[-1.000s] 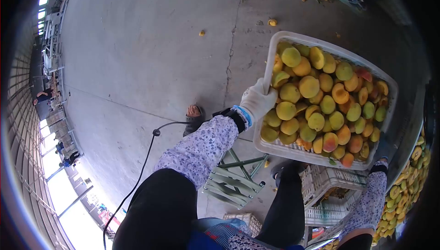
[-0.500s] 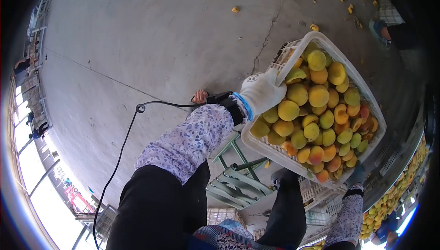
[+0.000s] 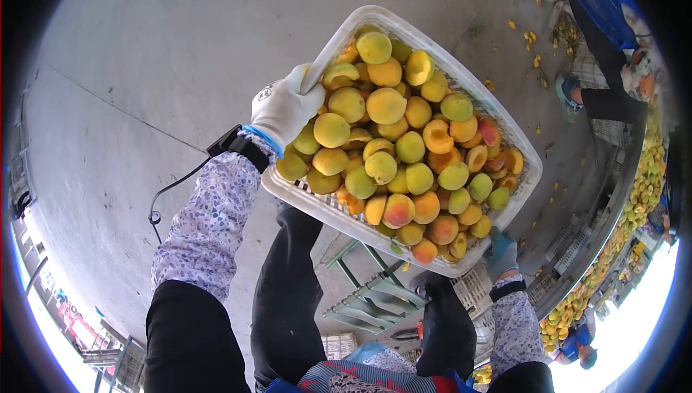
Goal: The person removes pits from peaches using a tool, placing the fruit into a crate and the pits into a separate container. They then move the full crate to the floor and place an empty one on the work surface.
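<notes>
A white plastic crate [image 3: 532,166] hangs in front of me, raised above the floor and tilted. It is heaped with yellow, green and reddish peaches [image 3: 386,107], some of them cut in half. My left hand [image 3: 283,109], in a white glove with a blue cuff edge, is closed around the crate's left rim. At the lower right corner, my right hand [image 3: 502,254] in a blue-grey glove grips the crate's edge. The fingers of this hand are partly hidden by the crate.
A green folding stool [image 3: 378,296] stands between my legs and under the crate. Along the right runs a long table edge [image 3: 613,227] with many peaches [image 3: 602,274] behind it. Another person [image 3: 613,97] stands at upper right, near fruit scraps [image 3: 532,38] on the floor.
The crate of peaches has moved left and upward in view, with both hands still on it. My view has shifted, and another person now shows more fully at the right.
</notes>
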`<state>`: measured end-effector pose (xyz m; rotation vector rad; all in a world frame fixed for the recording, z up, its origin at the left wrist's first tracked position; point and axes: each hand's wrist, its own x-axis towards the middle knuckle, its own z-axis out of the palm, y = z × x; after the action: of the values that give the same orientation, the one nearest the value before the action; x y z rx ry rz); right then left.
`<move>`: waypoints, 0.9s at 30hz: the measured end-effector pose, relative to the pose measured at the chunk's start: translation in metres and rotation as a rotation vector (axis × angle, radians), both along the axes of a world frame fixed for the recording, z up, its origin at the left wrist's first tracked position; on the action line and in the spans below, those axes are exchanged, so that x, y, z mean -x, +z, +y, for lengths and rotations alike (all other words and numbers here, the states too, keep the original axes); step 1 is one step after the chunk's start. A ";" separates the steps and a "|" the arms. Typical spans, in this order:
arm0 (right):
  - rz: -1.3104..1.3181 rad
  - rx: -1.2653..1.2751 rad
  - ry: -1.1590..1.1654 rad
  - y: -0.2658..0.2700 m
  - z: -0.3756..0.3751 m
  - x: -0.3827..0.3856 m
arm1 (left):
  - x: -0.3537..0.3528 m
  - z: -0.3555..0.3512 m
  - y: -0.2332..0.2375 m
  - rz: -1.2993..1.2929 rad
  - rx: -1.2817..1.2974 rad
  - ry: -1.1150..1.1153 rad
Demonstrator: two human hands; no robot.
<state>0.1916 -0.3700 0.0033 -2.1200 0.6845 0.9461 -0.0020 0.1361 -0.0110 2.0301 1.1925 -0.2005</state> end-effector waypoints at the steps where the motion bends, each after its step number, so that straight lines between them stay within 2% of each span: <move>1: 0.012 -0.012 0.009 -0.001 -0.004 0.001 | -0.002 -0.002 0.001 0.005 -0.016 -0.007; 7: 0.068 0.050 0.080 0.018 0.028 0.005 | 0.000 -0.005 0.006 -0.034 -0.046 0.034; 14: 0.060 -0.036 0.167 -0.009 0.008 0.000 | 0.008 -0.009 -0.014 -0.036 -0.192 0.099; 16: 0.056 -0.175 0.180 -0.017 0.007 0.002 | 0.016 -0.003 -0.020 -0.057 -0.207 0.119; 18: -0.032 -0.294 0.157 -0.042 0.003 0.011 | 0.025 0.003 -0.035 -0.115 -0.180 0.202; 20: -0.072 -0.297 0.292 -0.050 -0.001 0.016 | 0.038 0.021 -0.070 -0.199 -0.064 0.291; 21: -0.107 -0.283 0.321 -0.056 -0.005 0.016 | 0.054 0.043 -0.095 -0.146 -0.149 0.281; 23: -0.316 -0.325 0.316 -0.086 -0.030 0.020 | 0.043 0.026 -0.106 -0.056 -0.271 0.284; 24: -0.245 -0.280 0.380 -0.080 -0.045 0.009 | 0.037 -0.006 -0.097 -0.021 -0.308 0.294; 25: -0.297 -0.307 0.345 -0.094 -0.064 0.010 | 0.036 -0.040 -0.087 0.014 -0.347 0.305; 26: -0.240 -0.401 0.323 -0.073 0.011 0.037 | 0.087 0.030 -0.089 -0.043 -0.543 0.224; 27: -0.324 -0.518 0.230 -0.101 0.008 0.046 | 0.066 -0.037 -0.055 -0.064 -0.579 0.309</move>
<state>0.1453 -0.3624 -0.0972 -1.8385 0.0207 0.7670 -0.0683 0.0988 -0.0662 2.2617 1.6372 0.4027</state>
